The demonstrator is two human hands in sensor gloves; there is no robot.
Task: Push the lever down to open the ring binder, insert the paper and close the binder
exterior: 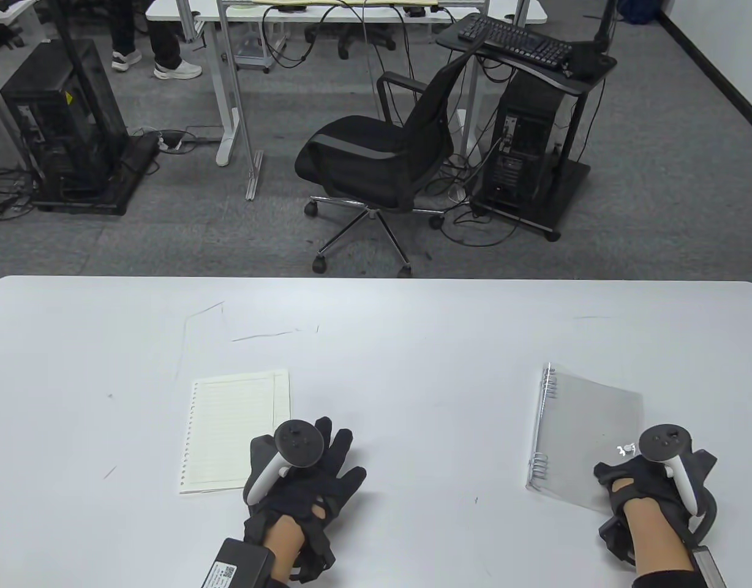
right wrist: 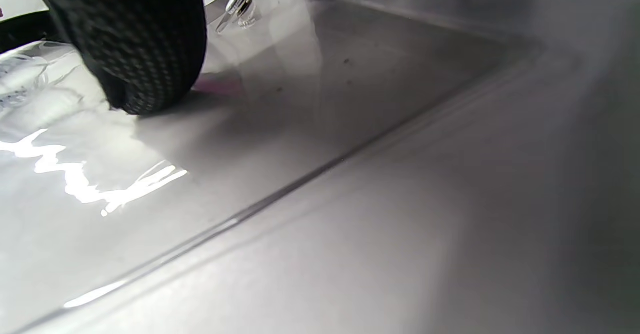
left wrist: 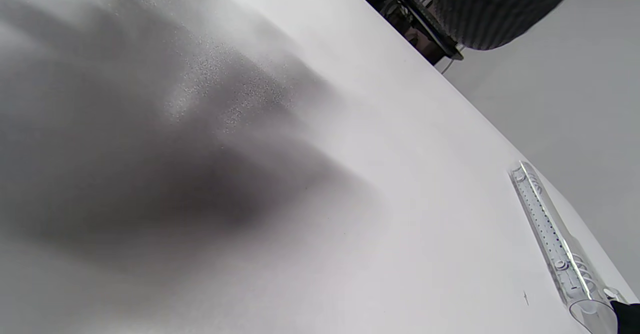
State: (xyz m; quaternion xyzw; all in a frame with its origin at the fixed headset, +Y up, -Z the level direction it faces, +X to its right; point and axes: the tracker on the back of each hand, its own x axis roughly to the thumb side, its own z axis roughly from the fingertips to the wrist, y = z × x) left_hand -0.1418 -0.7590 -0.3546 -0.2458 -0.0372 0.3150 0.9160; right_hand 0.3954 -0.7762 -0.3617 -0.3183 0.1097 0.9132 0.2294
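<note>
While your right hand (exterior: pixel 648 484) rests flat-fingered on the binder (exterior: pixel 581 441) at near right, steadying it, your left hand (exterior: pixel 305 468) lies open, empty, just right of the paper (exterior: pixel 235 429)

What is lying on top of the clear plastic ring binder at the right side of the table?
The right hand rests on the transparent plastic ring binder's near right corner, a fingertip touching the cover. Whatever lies beneath the hand is covered; the rest of the cover is bare.
</note>
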